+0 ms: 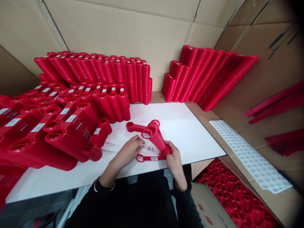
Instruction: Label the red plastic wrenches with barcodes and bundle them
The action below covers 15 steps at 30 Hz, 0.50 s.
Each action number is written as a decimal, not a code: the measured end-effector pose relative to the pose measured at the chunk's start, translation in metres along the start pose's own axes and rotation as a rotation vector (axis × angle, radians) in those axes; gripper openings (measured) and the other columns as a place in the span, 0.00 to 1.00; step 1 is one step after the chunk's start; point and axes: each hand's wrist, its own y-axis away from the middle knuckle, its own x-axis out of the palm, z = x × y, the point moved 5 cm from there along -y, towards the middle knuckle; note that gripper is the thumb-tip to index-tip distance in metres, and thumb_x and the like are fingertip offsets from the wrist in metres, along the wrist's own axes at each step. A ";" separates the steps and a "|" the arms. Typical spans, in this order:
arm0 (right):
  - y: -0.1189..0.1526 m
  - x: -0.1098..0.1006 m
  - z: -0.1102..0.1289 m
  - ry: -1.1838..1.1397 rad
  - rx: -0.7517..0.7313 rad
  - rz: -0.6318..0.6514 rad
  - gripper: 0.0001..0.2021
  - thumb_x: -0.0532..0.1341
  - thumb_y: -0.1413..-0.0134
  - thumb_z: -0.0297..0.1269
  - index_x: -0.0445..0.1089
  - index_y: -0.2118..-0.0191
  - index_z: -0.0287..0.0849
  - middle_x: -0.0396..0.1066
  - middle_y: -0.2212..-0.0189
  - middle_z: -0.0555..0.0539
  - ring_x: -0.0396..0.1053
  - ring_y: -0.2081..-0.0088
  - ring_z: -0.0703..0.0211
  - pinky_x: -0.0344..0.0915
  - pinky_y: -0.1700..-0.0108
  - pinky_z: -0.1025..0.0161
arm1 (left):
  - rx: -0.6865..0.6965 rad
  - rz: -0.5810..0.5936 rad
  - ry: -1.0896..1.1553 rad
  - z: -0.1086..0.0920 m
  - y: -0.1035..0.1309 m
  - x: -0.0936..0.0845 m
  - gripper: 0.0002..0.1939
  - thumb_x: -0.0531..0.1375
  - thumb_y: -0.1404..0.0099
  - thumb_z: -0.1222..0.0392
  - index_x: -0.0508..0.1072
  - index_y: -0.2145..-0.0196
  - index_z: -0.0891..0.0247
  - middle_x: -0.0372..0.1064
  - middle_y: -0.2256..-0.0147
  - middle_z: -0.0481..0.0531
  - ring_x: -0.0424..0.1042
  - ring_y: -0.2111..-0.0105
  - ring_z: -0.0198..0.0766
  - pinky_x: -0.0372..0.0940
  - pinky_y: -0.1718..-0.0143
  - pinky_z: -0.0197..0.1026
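My right hand (174, 157) is closed around the near end of several red plastic pieces (159, 138) with ring-shaped ends, which fan out over the white table top (187, 126). One separate red piece (151, 158) with a small white barcode label points left from that hand. Another red piece (135, 127) reaches out to the left behind the bunch. My left hand (130, 148) is just left of them, its fingers curled together; whatever they pinch is too small to make out. Between the hands lies a strip of small labels (152, 148), partly hidden by the red pieces.
Bundled stacks of red pieces (71, 126) crowd the table's left side and back. More stacks (197, 74) lean against the cardboard wall (133, 28). A label sheet (249, 155) lies at right, above a cardboard box (206, 202) holding many red pieces (232, 193).
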 end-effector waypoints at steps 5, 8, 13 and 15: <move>0.001 0.004 -0.009 0.062 0.018 0.008 0.26 0.48 0.69 0.28 0.70 0.59 0.38 0.73 0.69 0.47 0.68 0.68 0.56 0.62 0.65 0.63 | 0.083 0.056 0.042 -0.003 -0.008 0.007 0.15 0.50 0.35 0.68 0.75 0.57 0.62 0.69 0.55 0.57 0.70 0.55 0.46 0.65 0.53 0.45; 0.001 0.006 -0.013 0.034 0.050 0.045 0.25 0.48 0.67 0.29 0.69 0.59 0.39 0.71 0.73 0.49 0.66 0.72 0.57 0.62 0.69 0.63 | 0.077 0.074 0.022 -0.006 -0.014 0.010 0.13 0.51 0.34 0.64 0.76 0.63 0.63 0.71 0.59 0.58 0.70 0.58 0.47 0.65 0.56 0.46; -0.001 0.007 -0.013 0.029 0.050 0.053 0.24 0.49 0.67 0.28 0.69 0.59 0.39 0.71 0.75 0.50 0.66 0.73 0.57 0.62 0.70 0.63 | 0.072 0.078 0.039 -0.009 -0.018 0.013 0.10 0.53 0.36 0.65 0.75 0.64 0.63 0.72 0.62 0.55 0.70 0.62 0.45 0.62 0.62 0.42; -0.001 0.007 -0.013 0.036 0.047 0.054 0.24 0.49 0.67 0.28 0.69 0.59 0.39 0.71 0.75 0.49 0.67 0.72 0.57 0.62 0.69 0.63 | 0.067 0.081 0.062 -0.010 -0.019 0.013 0.08 0.55 0.36 0.62 0.75 0.66 0.62 0.71 0.66 0.52 0.69 0.66 0.42 0.60 0.66 0.40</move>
